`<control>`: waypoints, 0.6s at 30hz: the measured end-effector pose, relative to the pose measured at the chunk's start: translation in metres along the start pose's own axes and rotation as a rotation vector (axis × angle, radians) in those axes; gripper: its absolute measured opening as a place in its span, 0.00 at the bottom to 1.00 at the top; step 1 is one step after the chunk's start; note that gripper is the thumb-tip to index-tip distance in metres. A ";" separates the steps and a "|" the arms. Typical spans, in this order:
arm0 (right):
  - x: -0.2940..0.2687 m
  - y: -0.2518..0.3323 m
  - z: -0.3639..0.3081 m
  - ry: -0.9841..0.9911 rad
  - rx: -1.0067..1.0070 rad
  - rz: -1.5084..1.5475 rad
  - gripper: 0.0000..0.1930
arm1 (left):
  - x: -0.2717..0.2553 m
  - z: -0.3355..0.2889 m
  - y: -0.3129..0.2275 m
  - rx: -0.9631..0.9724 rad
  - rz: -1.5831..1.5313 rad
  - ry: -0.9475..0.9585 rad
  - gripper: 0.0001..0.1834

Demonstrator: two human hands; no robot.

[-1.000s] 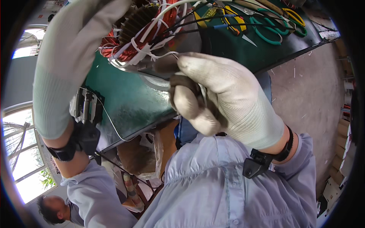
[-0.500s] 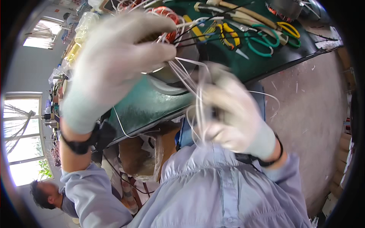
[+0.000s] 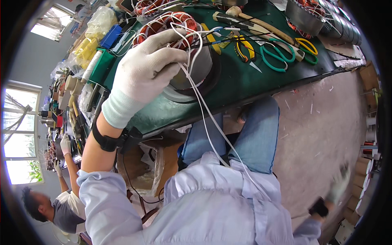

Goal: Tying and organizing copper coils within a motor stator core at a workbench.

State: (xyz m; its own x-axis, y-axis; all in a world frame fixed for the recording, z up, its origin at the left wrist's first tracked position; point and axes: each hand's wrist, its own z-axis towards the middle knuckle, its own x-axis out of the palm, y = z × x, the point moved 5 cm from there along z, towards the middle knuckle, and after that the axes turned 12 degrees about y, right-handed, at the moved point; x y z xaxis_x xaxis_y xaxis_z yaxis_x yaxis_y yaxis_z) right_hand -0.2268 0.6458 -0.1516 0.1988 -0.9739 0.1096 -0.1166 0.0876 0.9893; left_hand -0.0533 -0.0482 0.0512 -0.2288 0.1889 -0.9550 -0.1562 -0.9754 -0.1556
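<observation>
My left hand (image 3: pixel 149 63), in a white glove, is closed on white cord (image 3: pixel 201 98) beside a motor stator (image 3: pixel 200 65). Orange-red copper windings (image 3: pixel 183 21) and loose white leads show at the stator's top, above a grey metal shell. From my fingers two strands of the cord run down across my lap. Far out at the lower right, over the floor, my right hand (image 3: pixel 339 183) is gloved too and smeared by motion; its fingers and anything in them cannot be made out.
On the green bench (image 3: pixel 241 83) lie yellow-black pliers (image 3: pixel 245 47), green-handled scissors (image 3: pixel 277 57) and hammers (image 3: pixel 265 24). Another stator (image 3: pixel 304 18) stands at the back right. A blue box (image 3: pixel 111 36) and plastic bags are at the left. A co-worker (image 3: pixel 67 208) sits at lower left.
My right hand has swung from beside the cord out to the far lower right. The cord, looped before, now hangs down across my lap. My left hand keeps its hold near the stator.
</observation>
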 end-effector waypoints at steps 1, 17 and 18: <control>0.135 -0.008 0.042 0.246 -0.318 -0.661 0.28 | 0.000 -0.003 -0.001 -0.019 0.015 0.009 0.15; 0.225 -0.027 0.040 0.260 -0.019 -0.625 0.13 | -0.022 -0.004 -0.014 -0.060 -0.194 -0.346 0.11; 0.267 -0.002 0.037 0.240 -0.236 -0.701 0.13 | -0.029 -0.008 -0.020 -0.032 -0.301 -0.476 0.11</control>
State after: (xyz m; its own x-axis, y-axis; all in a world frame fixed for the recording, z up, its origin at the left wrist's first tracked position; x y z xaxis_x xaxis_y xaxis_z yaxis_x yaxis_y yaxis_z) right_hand -0.2094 0.3777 -0.1282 0.3582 -0.7483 -0.5583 0.3191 -0.4639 0.8264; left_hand -0.0352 -0.0349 0.0803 -0.5877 0.4828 -0.6492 -0.2543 -0.8720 -0.4182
